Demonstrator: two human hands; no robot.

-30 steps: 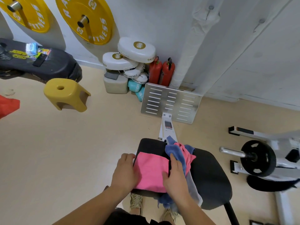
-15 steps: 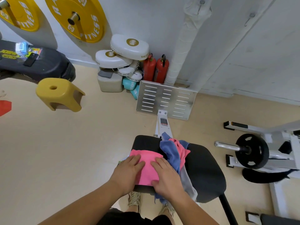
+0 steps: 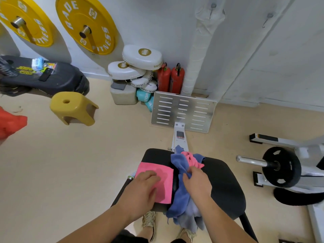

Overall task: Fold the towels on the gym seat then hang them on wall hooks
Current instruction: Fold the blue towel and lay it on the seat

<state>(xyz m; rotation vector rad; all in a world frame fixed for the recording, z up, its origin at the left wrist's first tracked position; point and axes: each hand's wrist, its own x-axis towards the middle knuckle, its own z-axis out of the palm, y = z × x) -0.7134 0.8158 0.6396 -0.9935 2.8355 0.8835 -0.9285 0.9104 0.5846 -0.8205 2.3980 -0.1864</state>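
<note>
Seat: black gym seat lay directly under both hands, carrying all the towels.
Left hand: left hand rested flat, fingers spread, holding nothing, pressing the folded pink towel.
Right hand: right hand was nearer the heap, fingers curled into the blue towel.
Heap: unfolded pile ran lengthwise from beyond the right hand's fingertips back to its wrist.
Beyond: wall hooks sat well ahead of both hands.
</note>
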